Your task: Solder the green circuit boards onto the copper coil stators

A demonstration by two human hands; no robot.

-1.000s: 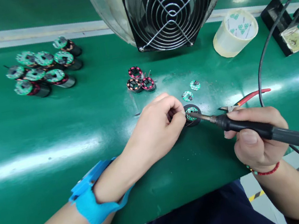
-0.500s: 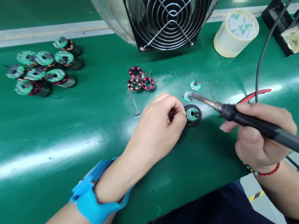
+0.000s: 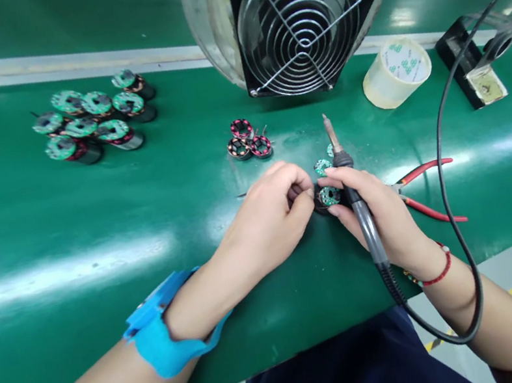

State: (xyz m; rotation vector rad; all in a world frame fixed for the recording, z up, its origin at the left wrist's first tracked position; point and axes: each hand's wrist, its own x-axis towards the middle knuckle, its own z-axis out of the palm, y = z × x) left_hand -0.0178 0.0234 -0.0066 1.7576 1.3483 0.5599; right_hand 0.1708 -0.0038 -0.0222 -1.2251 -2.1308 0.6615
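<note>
Left hand (image 3: 276,214): fingertips were pinched together beside the black ring (image 3: 320,206); what they gripped could not be told.
Right hand (image 3: 383,212): was wrapped on the iron (image 3: 370,231), fingers and thumb either side of the board (image 3: 330,196).
Board: sat at the ring, towards the counter's (image 3: 280,329) near edge.
Iron: pointed its tip at the back edge.
Pliers (image 3: 423,168): lay splayed right of the right hand.

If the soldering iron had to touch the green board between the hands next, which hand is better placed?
Probably the right hand: it holds the soldering iron close to the green board, though the tip points away. The left hand, opposite, has no iron.
</note>
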